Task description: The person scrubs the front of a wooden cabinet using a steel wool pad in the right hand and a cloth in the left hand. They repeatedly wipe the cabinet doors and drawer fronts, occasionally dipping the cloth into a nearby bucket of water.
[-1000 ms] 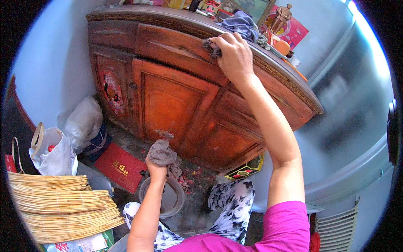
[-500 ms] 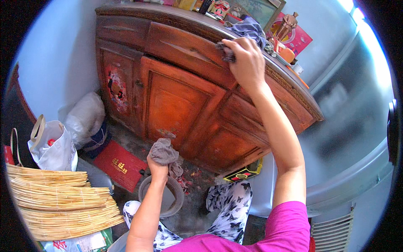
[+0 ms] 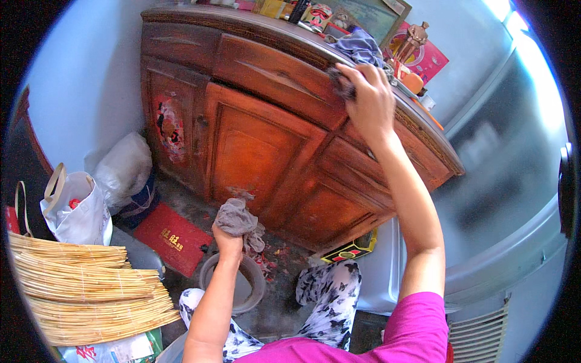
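Note:
A dark, wadded scouring pad or cloth [image 3: 342,83] is gripped in my right hand [image 3: 370,100], pressed against the upper front of a reddish-brown wooden cabinet [image 3: 260,142]; its exact kind is unclear. My left hand [image 3: 227,243] is closed round a crumpled grey rag [image 3: 237,218], whose loose end hangs down to the right. Below that rag, between my knees, a round basin [image 3: 256,284] stands on the floor, partly covered by my left forearm. The cabinet's left door bears a patch of torn, peeling sticker [image 3: 169,128].
On the cabinet top lie a blue-grey cloth [image 3: 358,46], a bronze-coloured figurine [image 3: 413,41] and a framed picture [image 3: 378,21]. Left of me are a bundle of thin sticks [image 3: 91,290], a white bag [image 3: 77,209] and a red box [image 3: 169,237]. Scraps litter the floor by the basin.
My right hand has shifted right and slightly down along the cabinet's upper front with the dark wad. The left hand with the grey rag has stayed nearly still.

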Motion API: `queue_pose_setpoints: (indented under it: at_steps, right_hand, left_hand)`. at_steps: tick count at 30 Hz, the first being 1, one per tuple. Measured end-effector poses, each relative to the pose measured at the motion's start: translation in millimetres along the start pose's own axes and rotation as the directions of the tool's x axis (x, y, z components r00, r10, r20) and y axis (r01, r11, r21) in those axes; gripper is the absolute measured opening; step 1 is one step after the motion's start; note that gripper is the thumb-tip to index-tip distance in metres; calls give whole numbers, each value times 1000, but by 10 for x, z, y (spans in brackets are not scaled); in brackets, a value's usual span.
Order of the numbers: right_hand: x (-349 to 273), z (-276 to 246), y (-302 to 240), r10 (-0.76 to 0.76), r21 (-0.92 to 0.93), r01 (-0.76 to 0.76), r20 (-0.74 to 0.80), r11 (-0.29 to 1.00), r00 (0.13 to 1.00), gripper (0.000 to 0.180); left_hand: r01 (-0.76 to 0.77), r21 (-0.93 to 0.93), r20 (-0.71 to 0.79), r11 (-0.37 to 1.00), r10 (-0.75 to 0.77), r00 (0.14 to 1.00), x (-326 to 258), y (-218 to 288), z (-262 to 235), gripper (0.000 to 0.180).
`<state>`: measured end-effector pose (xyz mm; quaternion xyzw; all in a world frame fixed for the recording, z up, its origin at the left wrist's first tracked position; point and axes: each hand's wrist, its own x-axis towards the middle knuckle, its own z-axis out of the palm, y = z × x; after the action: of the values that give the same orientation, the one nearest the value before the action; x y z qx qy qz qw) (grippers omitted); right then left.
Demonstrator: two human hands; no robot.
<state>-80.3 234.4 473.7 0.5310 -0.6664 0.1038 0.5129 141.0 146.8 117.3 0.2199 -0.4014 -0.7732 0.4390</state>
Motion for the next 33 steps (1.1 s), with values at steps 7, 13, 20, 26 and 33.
queue_pose_setpoints:
  at_steps: [7,13,20,26,33]
  right_hand:
    - [-435,66,90,-75,-35,74,-28,997,997,60]
    - [-647,-89,194,-44,-8,44,-57,999,997,56]
    - [195,532,-133,-80,59,81,-12,995,997,51]
    - [847,1089,-611,-158,11,159,-58,987,986,42]
    - [-197,196,95,-179,-22,179,-34,984,983,49]
  left_hand:
    - [62,54,-58,997,-58,997,-67,-3,72,24]
    - [106,13,-74,994,-105,992,-73,93,85,24]
    - [56,75,-38,996,-53,998,-150,92,217,26]
    - [65,46,33,997,-66,997,-14,-68,180,25]
    - [89,98,-38,991,-85,996,-118,-5,178,27]
